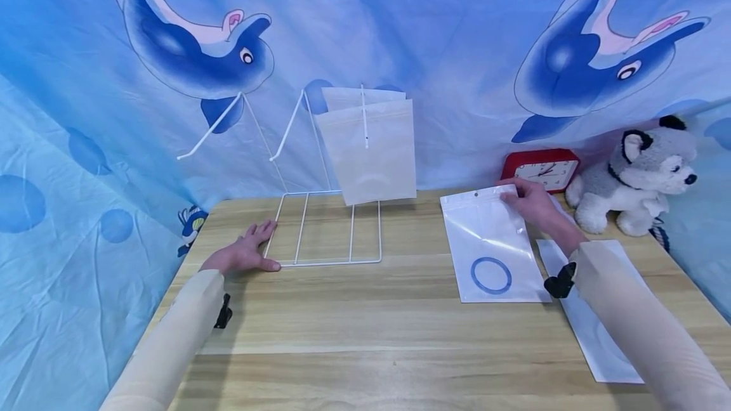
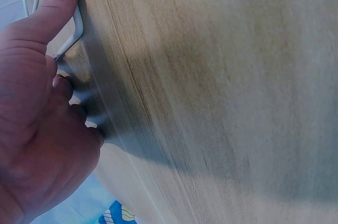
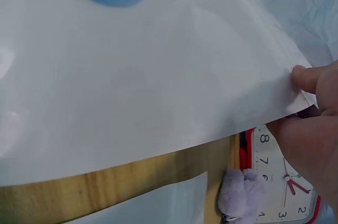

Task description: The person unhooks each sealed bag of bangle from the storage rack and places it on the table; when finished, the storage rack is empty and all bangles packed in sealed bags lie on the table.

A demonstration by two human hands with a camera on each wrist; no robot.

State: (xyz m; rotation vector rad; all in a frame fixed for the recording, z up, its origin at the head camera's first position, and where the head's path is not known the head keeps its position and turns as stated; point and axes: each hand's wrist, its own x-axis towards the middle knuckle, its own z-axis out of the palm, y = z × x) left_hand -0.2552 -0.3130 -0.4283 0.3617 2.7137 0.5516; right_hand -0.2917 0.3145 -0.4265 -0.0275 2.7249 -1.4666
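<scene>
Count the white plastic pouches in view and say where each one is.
4. Two white plastic pouches hang on the white wire rack, front and behind; one, holding a blue ring, in the right hand; one under the right forearm. More may be hidden.

Bench (image 1: 400, 309): pale wood, straight grain.
Backdrop cloth (image 1: 400, 30): sky blue, printed with dark blue dolphins with pink mouths, darker blue dots at 9 o'clock.
Wire rack (image 1: 322, 233): white.
Hanging pouches (image 1: 371, 151): off-white, translucent.
Flat pouch (image 1: 491, 246): glossy white, blue ring (image 1: 491, 274) inside.
Clock (image 1: 542, 169) at 2 o'clock: red case, white face.
Plush dog (image 1: 645, 173): grey and white, black ears and nose.
Sleeves (image 1: 645, 328): beige.
</scene>
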